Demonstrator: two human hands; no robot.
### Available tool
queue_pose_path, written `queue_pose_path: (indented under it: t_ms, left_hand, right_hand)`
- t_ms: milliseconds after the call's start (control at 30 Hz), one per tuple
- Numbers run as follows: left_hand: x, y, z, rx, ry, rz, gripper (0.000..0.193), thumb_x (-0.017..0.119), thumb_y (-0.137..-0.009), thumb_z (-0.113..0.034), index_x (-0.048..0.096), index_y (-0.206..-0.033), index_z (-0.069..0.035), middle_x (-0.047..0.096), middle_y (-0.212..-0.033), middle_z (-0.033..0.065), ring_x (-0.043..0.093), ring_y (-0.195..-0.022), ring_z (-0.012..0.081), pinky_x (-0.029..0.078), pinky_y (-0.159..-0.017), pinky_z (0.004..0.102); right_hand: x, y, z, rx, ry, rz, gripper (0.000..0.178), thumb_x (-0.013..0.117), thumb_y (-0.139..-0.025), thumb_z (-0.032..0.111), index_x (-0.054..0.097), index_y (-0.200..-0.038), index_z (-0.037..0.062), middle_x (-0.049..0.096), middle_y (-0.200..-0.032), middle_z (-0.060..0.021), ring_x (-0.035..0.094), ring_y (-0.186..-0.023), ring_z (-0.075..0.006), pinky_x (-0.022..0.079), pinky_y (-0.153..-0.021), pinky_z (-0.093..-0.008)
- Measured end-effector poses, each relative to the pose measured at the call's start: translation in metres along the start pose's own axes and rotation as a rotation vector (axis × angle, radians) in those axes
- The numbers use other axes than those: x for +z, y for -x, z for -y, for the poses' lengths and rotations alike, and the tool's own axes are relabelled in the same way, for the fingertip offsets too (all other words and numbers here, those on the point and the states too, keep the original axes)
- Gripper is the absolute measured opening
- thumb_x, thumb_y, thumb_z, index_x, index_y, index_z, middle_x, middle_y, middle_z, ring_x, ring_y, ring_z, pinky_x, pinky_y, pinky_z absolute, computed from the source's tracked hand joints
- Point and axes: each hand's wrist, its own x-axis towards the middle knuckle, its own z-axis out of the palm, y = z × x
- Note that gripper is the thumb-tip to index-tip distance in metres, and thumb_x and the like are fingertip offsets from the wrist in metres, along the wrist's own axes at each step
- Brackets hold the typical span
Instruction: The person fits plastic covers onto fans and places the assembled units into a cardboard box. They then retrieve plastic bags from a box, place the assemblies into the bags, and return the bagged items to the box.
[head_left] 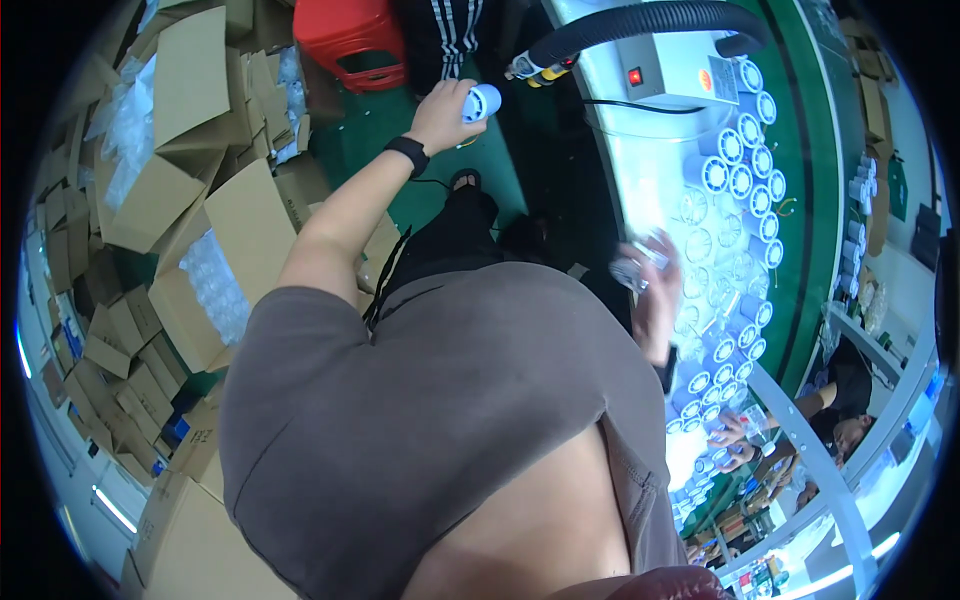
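Note:
My left hand (440, 120), with a dark band at its wrist, is stretched out over the green floor. Its fingers are wrapped round a pale cylindrical housing (481, 103) with a slotted end. At the table's near edge, my right hand (656, 300) is smeared by motion. A clear, shiny piece (628, 272) shows at its fingers; its kind is too blurred to tell. Beside that hand, clear round parts (698, 243) cover the white table (640, 165). Many similar white housings (740, 180) with slotted ends lie in rows along the table's far side.
A grey box with a red switch (660, 72) and a black corrugated hose (640, 18) occupy the table's upper end. Open cardboard boxes (245, 225) with plastic wrap crowd the left. A red stool (350, 40) stands near another person's striped trouser leg (450, 35). Another person's hands (735, 440) work lower right.

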Motion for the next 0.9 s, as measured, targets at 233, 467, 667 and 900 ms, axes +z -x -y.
queue_pose_path:
  t_ms: [233, 467, 667, 900]
  left_hand:
    - [-0.05, 0.066, -0.016, -0.76, 1.183, -0.014, 0.039, 0.047, -0.074, -0.03, 0.046, -0.103, -0.003, 0.052, -0.081, 0.0102, 0.05, -0.066, 0.0219, 0.042, -0.058, 0.0324]
    - [-0.087, 0.114, -0.016, -0.811, 1.988, -0.119, 0.042, 0.031, -0.079, -0.036, 0.045, -0.103, -0.005, 0.052, -0.087, 0.0136, 0.047, -0.062, 0.0212, 0.04, -0.053, 0.0271]
    - [-0.094, 0.116, -0.011, -1.164, 2.0, -0.204, 0.038, 0.031, -0.08, -0.034, 0.047, -0.098, -0.005, 0.052, -0.08, 0.0115, 0.048, -0.057, 0.0222, 0.04, -0.049, 0.0295]
    - [-0.084, 0.111, -0.01, -1.139, 1.85, 0.024, 0.036, 0.034, -0.08, -0.032, 0.046, -0.102, -0.006, 0.053, -0.082, 0.0121, 0.048, -0.057, 0.0208, 0.036, -0.043, 0.0239]
  right_hand:
    - [0.119, -0.147, -0.096, 0.145, 0.038, 0.367, 0.056, 0.069, -0.065, 0.013, 0.042, -0.112, -0.0019, 0.053, -0.094, -0.0082, 0.051, -0.087, -0.0146, 0.042, -0.074, -0.0248]
    - [0.184, -0.183, -0.126, 0.16, -0.206, 0.434, 0.052, 0.064, -0.07, 0.007, 0.038, -0.115, 0.0024, 0.049, -0.097, -0.0082, 0.051, -0.088, -0.0149, 0.044, -0.072, -0.0253]
    - [0.177, -0.175, -0.124, 0.252, -0.413, 0.4, 0.051, 0.058, -0.074, 0.001, 0.034, -0.119, 0.0072, 0.05, -0.097, -0.0093, 0.052, -0.088, -0.017, 0.045, -0.072, -0.028]
    - [0.15, -0.149, -0.107, 0.261, -0.396, 0.508, 0.048, 0.058, -0.076, 0.017, 0.036, -0.117, 0.0067, 0.052, -0.096, -0.0113, 0.056, -0.078, -0.0192, 0.046, -0.067, -0.027]
